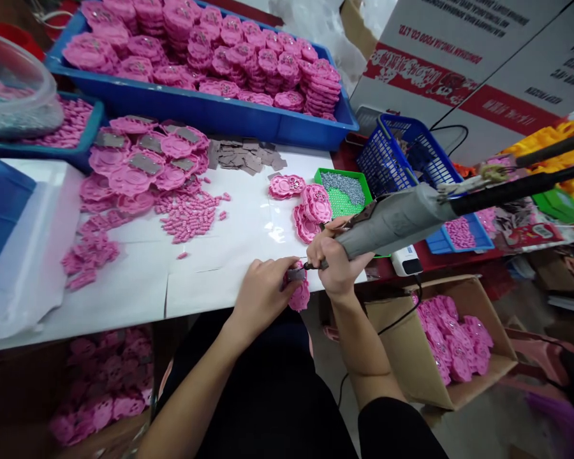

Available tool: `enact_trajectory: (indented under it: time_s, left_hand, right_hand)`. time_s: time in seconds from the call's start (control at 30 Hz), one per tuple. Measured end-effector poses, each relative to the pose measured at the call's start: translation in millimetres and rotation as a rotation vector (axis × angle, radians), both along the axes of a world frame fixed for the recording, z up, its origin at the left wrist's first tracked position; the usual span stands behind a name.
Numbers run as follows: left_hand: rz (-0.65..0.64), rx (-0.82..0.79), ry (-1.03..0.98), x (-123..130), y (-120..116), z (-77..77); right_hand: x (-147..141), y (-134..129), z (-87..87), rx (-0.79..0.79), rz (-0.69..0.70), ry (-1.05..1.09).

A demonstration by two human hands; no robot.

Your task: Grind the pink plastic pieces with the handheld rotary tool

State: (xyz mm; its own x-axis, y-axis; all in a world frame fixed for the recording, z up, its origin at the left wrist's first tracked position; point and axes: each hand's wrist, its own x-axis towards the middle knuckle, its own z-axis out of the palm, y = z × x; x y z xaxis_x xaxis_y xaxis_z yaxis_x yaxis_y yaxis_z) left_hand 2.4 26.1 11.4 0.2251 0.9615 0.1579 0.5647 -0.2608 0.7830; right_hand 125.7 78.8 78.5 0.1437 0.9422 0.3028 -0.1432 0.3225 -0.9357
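At the table's front edge my left hand (265, 290) is closed on a pink plastic part (300, 298) that carries a small grey plate (295, 275). My right hand (337, 261) wraps round a grey electric screwdriver (392, 220), tilted with its tip at the grey plate. Whether the tip is seated in a screw is too small to tell. Just beyond my hands lie several finished-looking pink parts (316, 203), partly overlapping. Behind the screwdriver, a green tray (366, 182) holds many small metal screws (342, 187).
Pink parts with grey plates (143, 162) are heaped at left, near small pink pieces (189, 213) and loose grey plates (249, 156). A long blue bin (210, 108) of stacked pink parts stands behind. At right are a blue basket (387, 150) and a cardboard box (411, 344) below.
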Motion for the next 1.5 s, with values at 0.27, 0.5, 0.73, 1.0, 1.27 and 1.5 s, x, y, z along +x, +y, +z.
enact_trajectory:
  time_s: [0.27, 0.5, 0.73, 1.0, 1.27, 1.5]
  left_hand:
    - [0.006, 0.008, 0.008, 0, 0, 2.2]
    - [0.018, 0.018, 0.016, 0, -1, 0.7]
    - [0.003, 0.038, 0.028, -2, 0, -0.7]
    - [-0.088, 0.260, 0.137, -5, -7, -9.1]
    - [-0.075, 0.352, 0.153, -6, -11, -13.9]
    - [-0.053, 0.367, 0.103, -3, -12, -13.9]
  right_hand:
    - [-2, 3, 0.6, -0.028, 0.013, 0.043]
    - [-2, 5, -2.4, -0.071, 0.062, 0.031]
    - [2, 7, 7.2, 0.005, 0.023, 0.003]
    - [67, 26, 42.4, 0.214, -0.438, 0.029]
    - [97, 45, 20.3, 0.161, -0.462, -0.041]
    - [97, 47, 10.7, 0.144, -0.439, -0.051]
